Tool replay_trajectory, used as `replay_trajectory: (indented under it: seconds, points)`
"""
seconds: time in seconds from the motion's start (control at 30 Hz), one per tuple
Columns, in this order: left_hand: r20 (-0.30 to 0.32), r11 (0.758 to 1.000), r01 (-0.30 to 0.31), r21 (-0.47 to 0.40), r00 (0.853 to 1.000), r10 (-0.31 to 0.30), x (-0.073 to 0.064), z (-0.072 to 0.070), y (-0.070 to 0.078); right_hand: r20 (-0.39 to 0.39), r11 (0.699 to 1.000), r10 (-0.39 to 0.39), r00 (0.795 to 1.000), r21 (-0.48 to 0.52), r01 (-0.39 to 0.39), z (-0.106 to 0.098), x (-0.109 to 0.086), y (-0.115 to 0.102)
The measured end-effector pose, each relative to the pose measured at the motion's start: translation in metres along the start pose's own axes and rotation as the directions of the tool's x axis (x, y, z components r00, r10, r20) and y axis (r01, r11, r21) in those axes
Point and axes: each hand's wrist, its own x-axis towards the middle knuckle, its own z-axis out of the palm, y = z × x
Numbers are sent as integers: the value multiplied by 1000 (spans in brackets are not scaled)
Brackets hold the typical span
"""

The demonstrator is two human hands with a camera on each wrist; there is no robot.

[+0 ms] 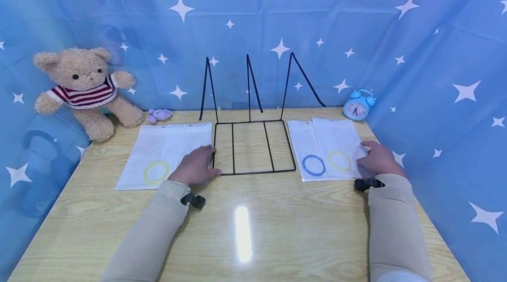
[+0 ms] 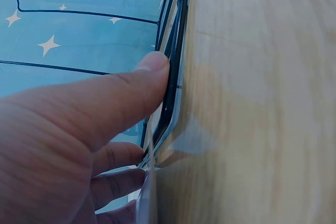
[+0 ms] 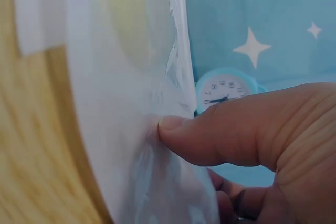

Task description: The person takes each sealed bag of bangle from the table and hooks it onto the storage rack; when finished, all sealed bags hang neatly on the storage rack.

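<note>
A black wire rack (image 1: 253,173) stands on the table, with three tall bent uprights at its back. My left hand (image 1: 196,165) holds its front left corner; in the left wrist view, the thumb (image 2: 149,69) lies against the black wire and the other fingers are partly hidden. On the right, my right hand (image 1: 378,159) pinches the edge of a white plastic bag (image 1: 330,134) marked with a yellow ring. The right wrist view has the thumb on the bag (image 3: 142,129) and the fingers behind it. Under that bag lies another white bag (image 1: 303,141) with a blue ring.
More white bags (image 1: 152,141) lie left of the rack, one marked with a yellow ring. A teddy bear (image 1: 89,88) and a small purple plush toy (image 1: 159,115) sit at the back left. A blue alarm clock (image 1: 358,105) stands back right. Starry curtains (image 1: 237,13) border the table.
</note>
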Motion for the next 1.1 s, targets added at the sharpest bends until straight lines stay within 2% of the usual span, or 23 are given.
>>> replay_trajectory:
  seconds: [0.2,0.43,0.73,0.87,1.1]
  points:
    - [-2,1000,-3,0,1000,3,0,1,-1,1,1000,-20,1000,1,20,0,1,-2]
    - [-7,1000,-2,4,1000,2,1,1,-1,-23,997,-15,1000,70,17,-1,-3,-7]
    - [-1,1000,9,-4,1000,-9,-1,0,2,20,988,-32,999,154,29,-5,-10,-16]
    - [-1,1000,9,-2,1000,-9,-2,0,2,-20,981,-51,998,186,54,-5,-11,-18]
    - [-1,1000,14,-2,1000,-14,-2,0,2,-114,965,-126,986,216,148,-6,-16,-27]
